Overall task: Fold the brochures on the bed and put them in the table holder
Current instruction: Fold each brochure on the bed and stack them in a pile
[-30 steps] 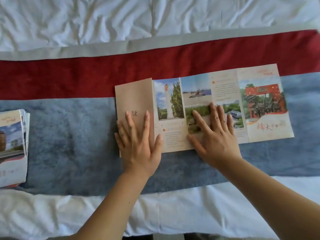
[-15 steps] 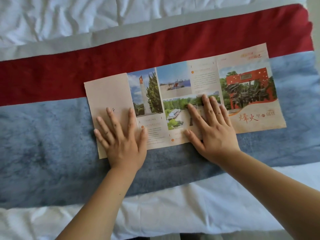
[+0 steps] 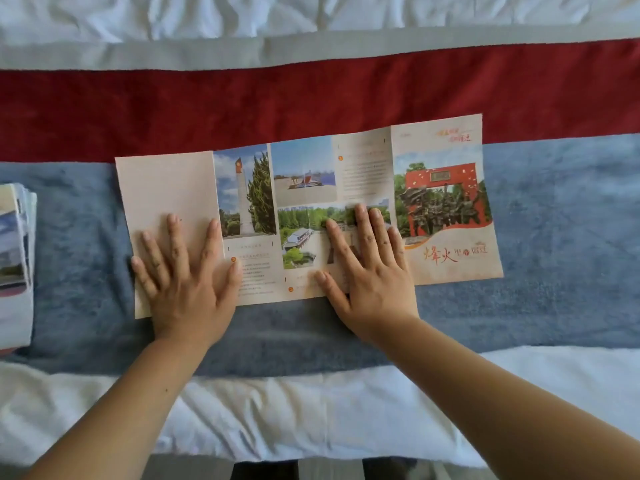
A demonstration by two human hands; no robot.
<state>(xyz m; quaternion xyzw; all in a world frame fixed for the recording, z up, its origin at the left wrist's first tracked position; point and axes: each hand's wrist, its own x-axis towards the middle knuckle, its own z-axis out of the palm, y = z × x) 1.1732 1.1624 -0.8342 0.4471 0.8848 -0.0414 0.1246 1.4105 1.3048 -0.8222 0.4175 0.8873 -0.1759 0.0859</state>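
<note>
A long brochure lies opened out flat across the bed, straddling the line where the runner's red band meets its blue band. It shows several panels: a plain tan one at its left end, photo and text panels in the middle, and at its right end a cover with a red gateway and red calligraphy.

Both hands lie palm-down on the brochure with fingers spread wide, gripping nothing. The left hand rests on the plain tan panel, thumb reaching onto the next panel's text. The right hand presses the middle panels, just left of the cover panel, its heel hanging off the brochure's near edge onto the blue band.

Well to the left of the brochure, at the frame's edge, a stack of other brochures sits on the blue band, only partly visible.

Beyond the brochure, past the red band, lies rumpled white bedding. No holder or other container shows here.
</note>
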